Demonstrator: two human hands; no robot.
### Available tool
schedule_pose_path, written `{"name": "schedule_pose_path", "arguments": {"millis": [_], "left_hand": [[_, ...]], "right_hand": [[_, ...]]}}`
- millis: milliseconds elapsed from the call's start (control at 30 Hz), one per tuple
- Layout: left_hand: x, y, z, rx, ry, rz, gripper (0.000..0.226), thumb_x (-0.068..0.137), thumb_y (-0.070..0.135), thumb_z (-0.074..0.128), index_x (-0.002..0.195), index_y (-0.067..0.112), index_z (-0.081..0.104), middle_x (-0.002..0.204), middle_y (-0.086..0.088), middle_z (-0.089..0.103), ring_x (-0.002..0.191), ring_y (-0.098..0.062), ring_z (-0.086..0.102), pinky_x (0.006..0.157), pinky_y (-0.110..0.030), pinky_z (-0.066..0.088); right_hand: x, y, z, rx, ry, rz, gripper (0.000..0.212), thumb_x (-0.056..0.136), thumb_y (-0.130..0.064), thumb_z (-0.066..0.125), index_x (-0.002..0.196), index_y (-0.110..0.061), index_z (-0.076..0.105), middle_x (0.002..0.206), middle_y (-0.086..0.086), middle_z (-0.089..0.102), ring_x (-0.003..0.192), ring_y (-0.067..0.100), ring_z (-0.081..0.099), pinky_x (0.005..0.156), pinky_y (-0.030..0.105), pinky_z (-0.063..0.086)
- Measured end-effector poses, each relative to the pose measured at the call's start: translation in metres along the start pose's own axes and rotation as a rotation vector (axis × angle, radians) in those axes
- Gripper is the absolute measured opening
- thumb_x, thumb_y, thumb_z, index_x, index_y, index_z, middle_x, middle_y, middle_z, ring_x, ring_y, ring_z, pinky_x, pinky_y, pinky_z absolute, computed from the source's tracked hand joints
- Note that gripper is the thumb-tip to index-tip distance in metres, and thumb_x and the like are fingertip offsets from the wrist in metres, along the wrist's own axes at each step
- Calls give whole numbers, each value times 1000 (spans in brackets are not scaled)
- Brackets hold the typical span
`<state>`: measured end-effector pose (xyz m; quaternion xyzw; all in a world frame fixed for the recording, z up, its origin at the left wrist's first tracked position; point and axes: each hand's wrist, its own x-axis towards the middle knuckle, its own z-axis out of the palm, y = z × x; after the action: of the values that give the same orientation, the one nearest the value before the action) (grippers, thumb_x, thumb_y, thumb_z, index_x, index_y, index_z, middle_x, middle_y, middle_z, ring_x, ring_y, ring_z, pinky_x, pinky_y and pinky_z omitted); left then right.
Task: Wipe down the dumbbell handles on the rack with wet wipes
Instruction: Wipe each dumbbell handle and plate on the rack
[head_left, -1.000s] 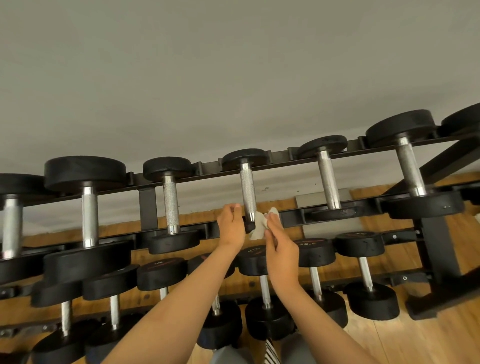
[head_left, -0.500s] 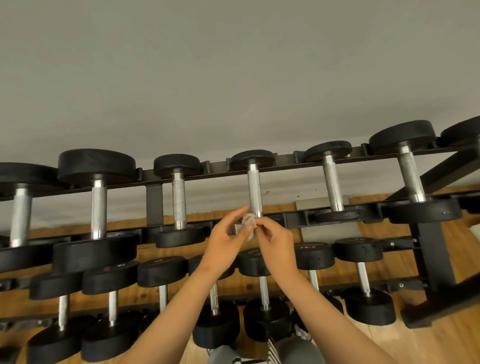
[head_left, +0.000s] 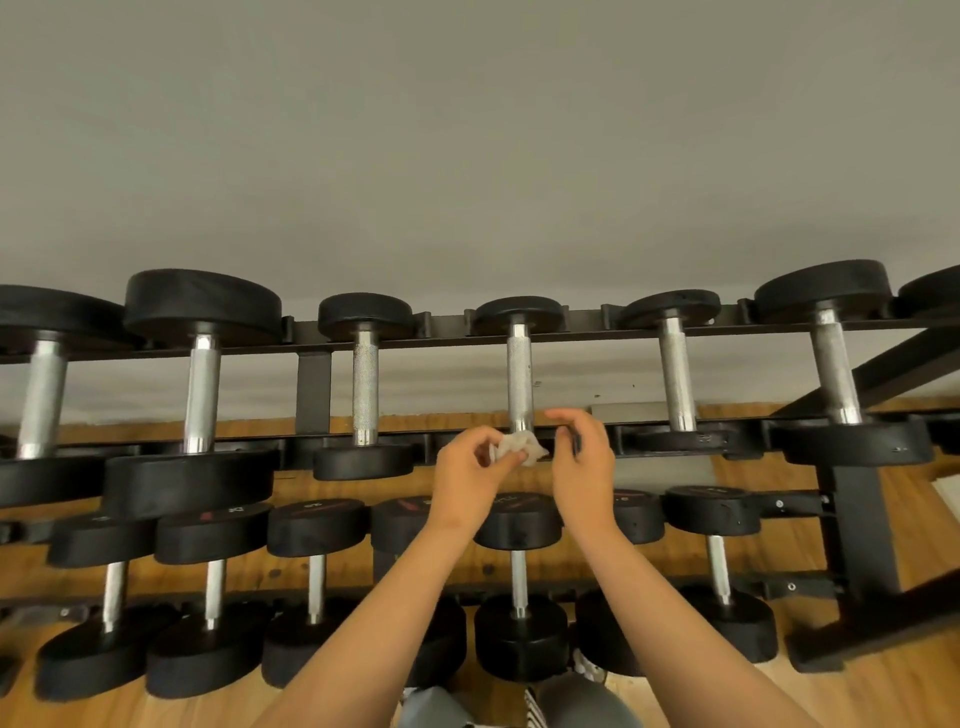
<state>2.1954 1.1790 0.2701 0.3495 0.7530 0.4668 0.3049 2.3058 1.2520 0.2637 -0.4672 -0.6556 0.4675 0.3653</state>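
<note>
A black rack (head_left: 857, 525) holds rows of black dumbbells with silver handles. On the upper row, the middle dumbbell's knurled handle (head_left: 519, 379) stands straight ahead of me. Just below its near end, my left hand (head_left: 467, 473) pinches a small crumpled white wipe (head_left: 517, 448) between thumb and fingertips. My right hand (head_left: 582, 467) is a little to the right of the wipe, with fingers loosely curled and nothing in them. The near head of that dumbbell is hidden behind my hands.
More dumbbells (head_left: 363, 384) sit to either side on the upper row, and a lower row (head_left: 519, 577) lies under my forearms. A grey wall (head_left: 467, 156) rises behind the rack. The wooden floor (head_left: 883, 691) shows at the right, and my feet at the bottom edge.
Both hands were bunching the wipe together at the handle's near end. Now the left hand alone pinches it, and the right hand has drawn away to the right.
</note>
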Motion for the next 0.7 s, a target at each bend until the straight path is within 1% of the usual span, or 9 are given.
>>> {"name": "schedule_pose_path", "arguments": {"millis": [67, 133, 233, 300, 367, 467, 533, 633, 700], "left_hand": [[0, 4, 7, 25, 56, 20, 17, 81, 23, 78, 77, 24, 62, 76, 4, 57, 68, -6, 50, 63, -20, 44], [0, 8, 14, 44, 98, 44, 20, 78, 25, 80, 80, 25, 61, 79, 7, 52, 68, -3, 47, 63, -14, 39], [1, 7, 22, 73, 146, 46, 23, 76, 30, 82, 87, 22, 63, 87, 7, 52, 75, -5, 50, 64, -13, 41], [1, 6, 25, 90, 172, 32, 22, 77, 31, 81, 89, 22, 65, 92, 9, 50, 77, -6, 53, 63, -10, 41], [1, 6, 27, 80, 182, 31, 20, 79, 30, 79, 90, 21, 65, 95, 11, 50, 77, -5, 54, 64, -8, 41], [2, 6, 26, -9, 184, 19, 19, 78, 21, 81, 84, 24, 63, 91, 10, 51, 74, 0, 51, 67, -10, 41], [1, 2, 26, -89, 213, 0, 24, 78, 15, 81, 76, 26, 60, 88, 9, 52, 70, -2, 50, 67, -11, 40], [-3, -2, 27, -227, 272, -37, 17, 78, 8, 80, 75, 15, 64, 89, 3, 59, 74, -4, 54, 68, -13, 43], [-4, -3, 29, -309, 314, -83, 12, 80, 8, 78, 78, 14, 68, 88, 1, 64, 78, -4, 59, 71, -14, 46]], "right_hand": [[6, 7, 1, 7, -4, 52, 32, 99, -4, 46, 100, -33, 59, 108, -3, 60, 103, 0, 54, 88, 12, 42], [13, 13, 5, 15, 0, 91, 22, 100, -10, 46, 103, -26, 61, 109, 1, 61, 103, 7, 55, 90, 20, 45], [26, 18, 17, 66, 20, 167, 18, 101, -18, 45, 101, -26, 61, 106, 2, 62, 101, 17, 58, 92, 39, 50], [32, 20, 26, 101, 25, 219, 21, 103, -21, 41, 99, -28, 61, 106, 6, 61, 101, 21, 58, 92, 46, 49], [34, 24, 33, 120, 30, 249, 24, 104, -25, 38, 97, -30, 61, 107, 8, 61, 101, 22, 58, 93, 50, 49], [34, 29, 35, 102, 28, 260, 26, 103, -31, 37, 97, -33, 62, 107, 3, 62, 104, 20, 58, 93, 50, 49], [35, 29, 35, 98, 15, 276, 26, 103, -33, 38, 103, -29, 64, 108, 1, 62, 105, 17, 57, 95, 48, 49], [37, 28, 33, 95, 2, 281, 28, 103, -31, 39, 109, -23, 64, 111, 0, 61, 108, 15, 55, 96, 40, 47], [37, 27, 33, 96, 4, 279, 29, 103, -34, 39, 110, -22, 64, 112, 0, 61, 110, 16, 54, 94, 35, 46]]}}
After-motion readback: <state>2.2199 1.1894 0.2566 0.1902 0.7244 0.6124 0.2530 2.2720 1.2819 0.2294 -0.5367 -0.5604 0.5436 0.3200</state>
